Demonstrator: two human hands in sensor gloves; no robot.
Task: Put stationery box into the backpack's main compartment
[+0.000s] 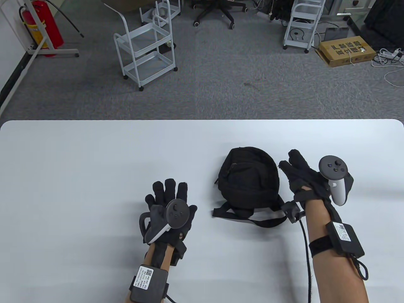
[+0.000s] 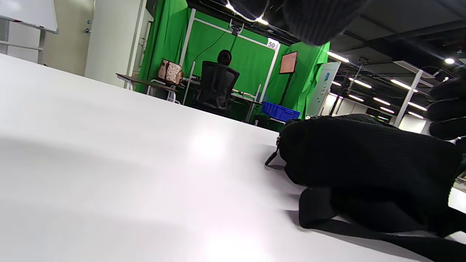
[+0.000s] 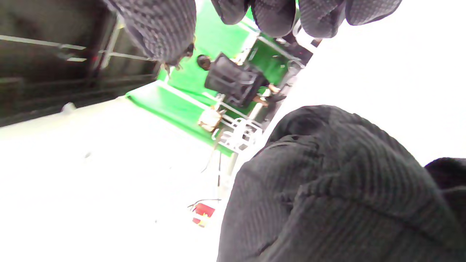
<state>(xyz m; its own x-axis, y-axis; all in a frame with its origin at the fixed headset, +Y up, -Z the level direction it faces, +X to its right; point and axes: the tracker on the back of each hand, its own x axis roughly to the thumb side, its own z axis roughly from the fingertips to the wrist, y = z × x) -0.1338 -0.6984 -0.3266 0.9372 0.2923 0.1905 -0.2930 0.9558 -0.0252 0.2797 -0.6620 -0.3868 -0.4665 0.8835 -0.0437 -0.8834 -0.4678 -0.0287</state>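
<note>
A small black backpack point(image 1: 249, 178) lies on the white table point(image 1: 94, 157), its straps point(image 1: 249, 217) toward me. It also shows in the left wrist view point(image 2: 364, 160) and the right wrist view point(image 3: 327, 189). I cannot tell whether it is zipped shut. No stationery box is in any view. My left hand point(image 1: 169, 195) rests flat on the table, fingers spread, left of the backpack and holding nothing. My right hand point(image 1: 295, 170) is just right of the backpack, fingers extended beside its edge, holding nothing.
The table's far edge point(image 1: 202, 120) runs across the middle of the table view. Beyond it on the carpet stand white carts point(image 1: 146, 50), an office chair point(image 1: 214, 12) and a cardboard box point(image 1: 347, 50).
</note>
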